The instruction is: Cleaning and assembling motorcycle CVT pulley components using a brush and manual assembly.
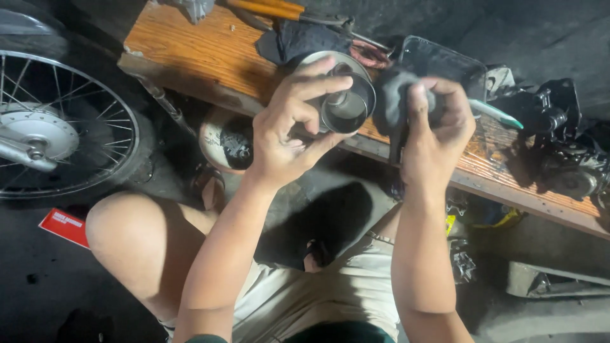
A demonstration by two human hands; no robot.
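Note:
My left hand grips a shiny hollow metal cylinder, open end turned toward me, held above the front edge of a wooden bench. My right hand is closed around a dark greasy rag right beside the cylinder's rim, touching or nearly touching it. A thin pale green-tipped tool sticks out to the right from behind my right hand. My bare knee is bent below.
A spoked motorcycle wheel stands at the left. On the bench lie a dark cloth, a black tray, orange-handled tools and a black engine part. A red card lies on the dark floor.

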